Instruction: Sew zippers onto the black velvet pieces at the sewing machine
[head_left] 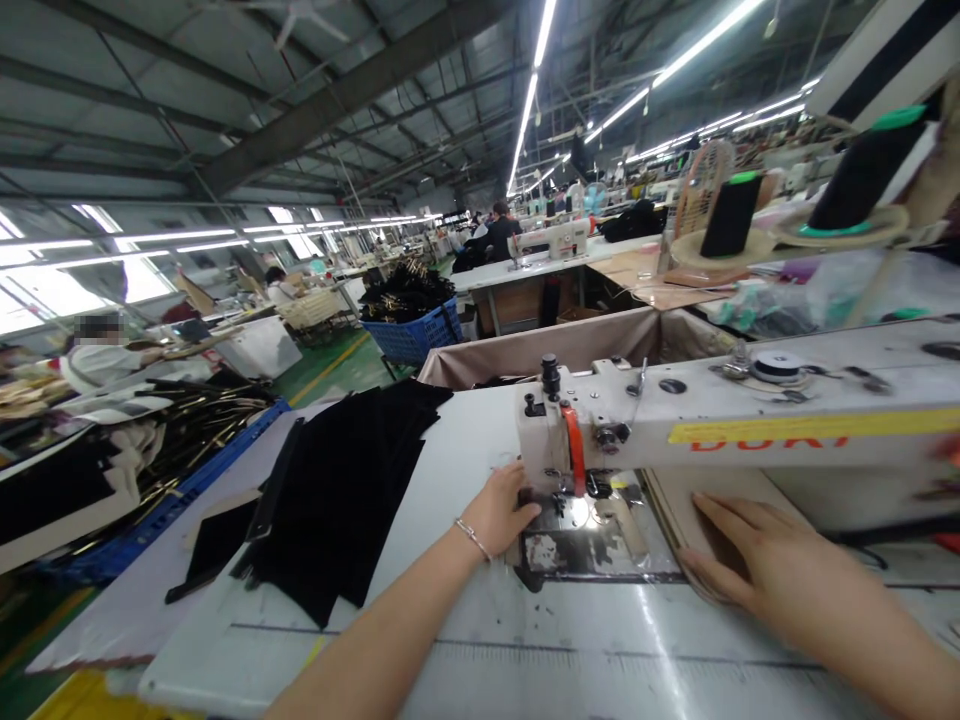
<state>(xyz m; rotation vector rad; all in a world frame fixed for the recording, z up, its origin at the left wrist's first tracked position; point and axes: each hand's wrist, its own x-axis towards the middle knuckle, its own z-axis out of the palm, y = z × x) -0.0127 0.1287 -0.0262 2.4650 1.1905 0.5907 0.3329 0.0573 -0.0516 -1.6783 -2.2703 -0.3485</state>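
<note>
A white sewing machine (720,415) stands on the white table (465,640) in front of me. My left hand (501,512), with a bracelet at the wrist, reaches in at the machine's head beside the needle; its fingertips are hidden behind the head. My right hand (757,562) lies flat with fingers stretched out on a brown board (694,510) under the machine's arm, holding nothing. A metal needle plate (592,545) shines lit between the two hands. A stack of black fabric pieces (341,490) lies on the table to the left of my left hand.
Black thread cones (731,212) stand on holders behind the machine. A blue crate (416,335) of dark parts sits farther back, another blue bin (161,505) at the left. People sit at other sewing tables across the hall. A beige cloth trough (540,350) hangs behind my table.
</note>
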